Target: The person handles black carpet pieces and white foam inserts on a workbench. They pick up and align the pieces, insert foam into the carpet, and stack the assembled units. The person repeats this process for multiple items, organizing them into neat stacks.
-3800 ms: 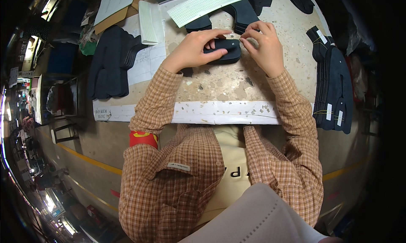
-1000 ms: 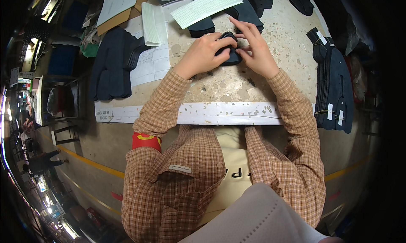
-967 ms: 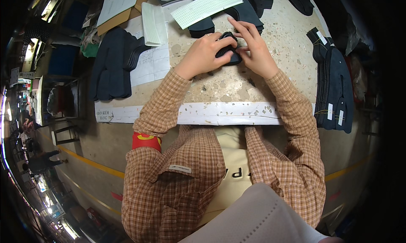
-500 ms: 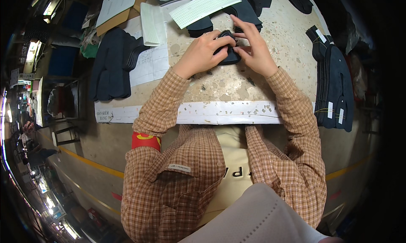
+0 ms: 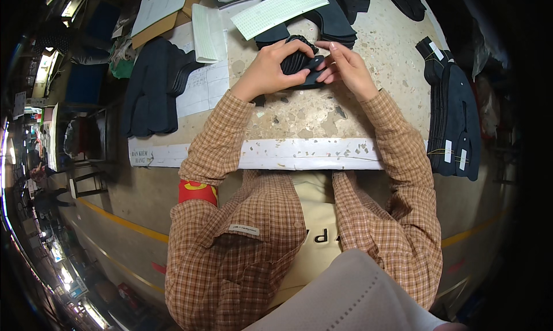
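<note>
My left hand [image 5: 275, 68] is curled round a small stack of black cut pieces [image 5: 295, 63], its thumb low on the near side and its fingers over the top. The pieces fan out in layered edges within the grip. One rounded black tab with a small light dot sticks out at the right. My right hand [image 5: 352, 72] is beside that end, fingers apart, with some fingertips at the tab's edge; whether they press on it, I cannot tell. Under the hands, another black piece [image 5: 311, 83] shows in part on the speckled tabletop [image 5: 305, 121].
Stacks of dark cut pieces lie at the left [image 5: 151, 95], at the right edge with white tags [image 5: 458, 118], and beyond my hands [image 5: 334, 26]. A printed sheet [image 5: 280, 11] covers part of the far stack. Folded paper [image 5: 205, 34] and a cardboard box [image 5: 167, 14] sit at the far left.
My left hand has opened wider round the stack, whose layered edges now show. My right hand's raised finger has come down, and its fingertips are at the tab on the right.
</note>
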Tool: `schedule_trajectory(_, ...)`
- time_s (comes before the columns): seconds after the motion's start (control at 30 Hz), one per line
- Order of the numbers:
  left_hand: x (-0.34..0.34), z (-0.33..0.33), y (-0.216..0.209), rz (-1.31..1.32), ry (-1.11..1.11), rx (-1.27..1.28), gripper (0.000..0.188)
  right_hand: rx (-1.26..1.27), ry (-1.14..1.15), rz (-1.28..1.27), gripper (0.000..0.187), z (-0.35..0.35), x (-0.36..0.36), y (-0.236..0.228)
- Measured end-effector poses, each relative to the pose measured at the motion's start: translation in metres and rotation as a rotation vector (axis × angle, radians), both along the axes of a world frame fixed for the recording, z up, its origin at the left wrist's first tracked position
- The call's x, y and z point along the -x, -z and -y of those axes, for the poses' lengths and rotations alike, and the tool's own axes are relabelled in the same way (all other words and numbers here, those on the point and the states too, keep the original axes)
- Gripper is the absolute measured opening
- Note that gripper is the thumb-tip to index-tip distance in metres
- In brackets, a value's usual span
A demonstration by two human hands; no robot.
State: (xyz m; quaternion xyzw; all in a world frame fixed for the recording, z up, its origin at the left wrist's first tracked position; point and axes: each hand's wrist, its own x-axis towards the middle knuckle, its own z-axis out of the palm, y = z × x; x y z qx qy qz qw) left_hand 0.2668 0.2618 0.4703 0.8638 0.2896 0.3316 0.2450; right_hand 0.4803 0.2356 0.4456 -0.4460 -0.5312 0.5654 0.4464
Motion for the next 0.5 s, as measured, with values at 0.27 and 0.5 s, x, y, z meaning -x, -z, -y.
schedule_trajectory(0.27,0.001,0.001,0.0,0.18,-0.08,0.167,0.047,-0.042,0.02,0.063,0.031,0.002,0.006,-0.001)
schedule_trajectory(0.5,0.056,-0.053,0.019,0.689,-0.582,0.219,0.038,-0.247,0.246,0.06,0.033,-0.02,-0.083,-0.031)
